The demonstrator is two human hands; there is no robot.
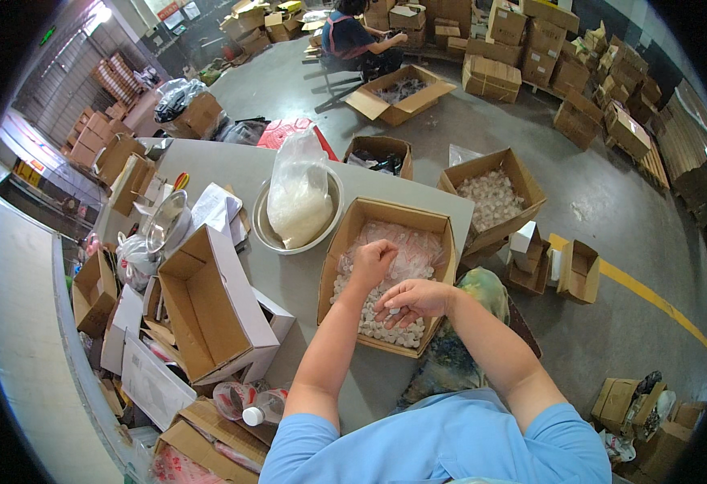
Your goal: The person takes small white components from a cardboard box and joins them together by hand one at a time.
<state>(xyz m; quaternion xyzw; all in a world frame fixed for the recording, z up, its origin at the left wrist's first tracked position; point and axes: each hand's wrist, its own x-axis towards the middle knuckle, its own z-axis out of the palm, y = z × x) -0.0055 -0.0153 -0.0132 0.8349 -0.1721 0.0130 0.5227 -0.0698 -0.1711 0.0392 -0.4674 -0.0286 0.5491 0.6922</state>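
A cardboard box (333,323) stands at the table's edge in front of me. Clear plastic pieces (408,242) fill its far part, and small white caps (386,332) lie heaped in the near part. Over the middle of the box is my left hand (374,262), its fingers pinched together; what they hold, if anything, is hidden. My right hand (415,300) hovers over the caps, palm partly turned up and fingers curled. A small white cap (395,310) shows at its fingers.
A metal bowl (266,234) holds a clear bag of whitish grains (301,214). An open carton (200,315) and plastic bottles (266,406) crowd the left. Right of the table stands a box of clear pieces (491,198). A person (353,40) sits farther off among cartons.
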